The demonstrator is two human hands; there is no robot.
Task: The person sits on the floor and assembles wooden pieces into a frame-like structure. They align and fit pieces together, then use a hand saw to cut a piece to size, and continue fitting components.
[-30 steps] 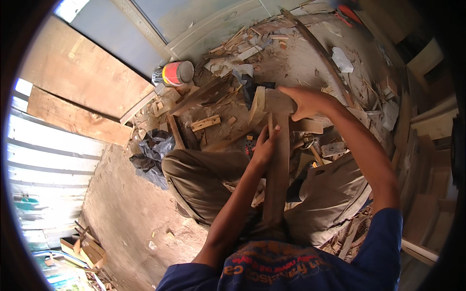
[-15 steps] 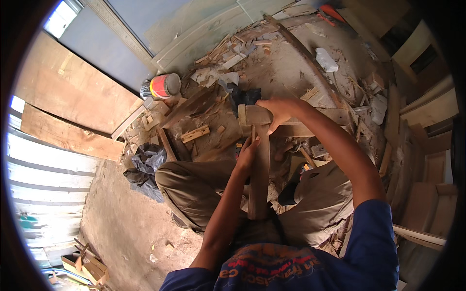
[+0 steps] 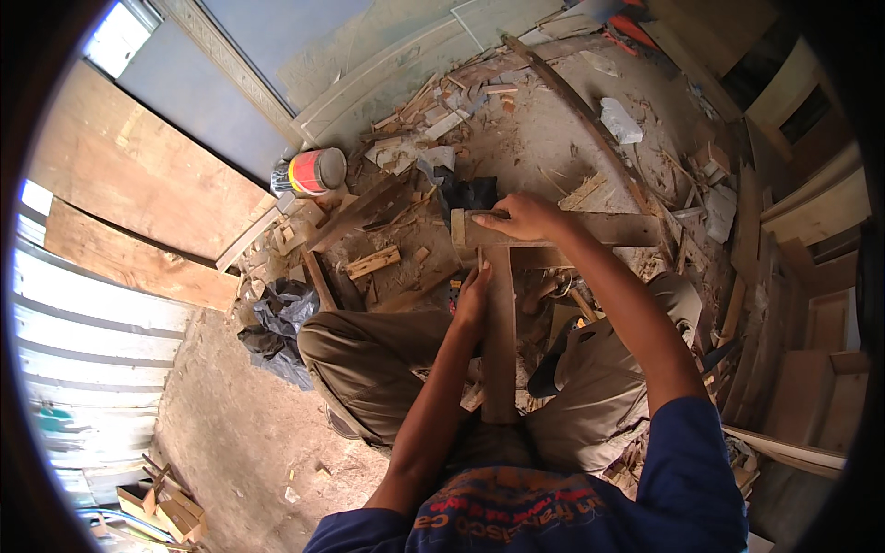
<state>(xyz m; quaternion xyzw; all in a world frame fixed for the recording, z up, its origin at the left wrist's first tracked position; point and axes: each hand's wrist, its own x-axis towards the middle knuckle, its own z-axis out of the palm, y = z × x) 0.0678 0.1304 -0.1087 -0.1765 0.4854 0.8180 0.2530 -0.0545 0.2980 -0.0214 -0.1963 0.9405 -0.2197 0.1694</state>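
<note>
A long plank runs from my lap up to a second board that lies crosswise, so the two make a T-like shape. My left hand is closed around the upper end of the plank, just below the crosswise board. Over the top of that board, near its left end, my right hand is bent with its fingers pressing on the wood. A short pale wood piece caps the board's left end. Whether the two pieces are fastened together cannot be seen.
Wood scraps and offcuts litter the ground ahead. A paint can lies on its side by the wall. A black plastic bag sits beside my left knee. A long beam slants across the far right; cabinet-like wooden frames stand at right.
My right hand has shifted slightly right and down, from cupping the board's left end to lying over its top. My right elbow has come inward. The crosswise board now shows more of its face.
</note>
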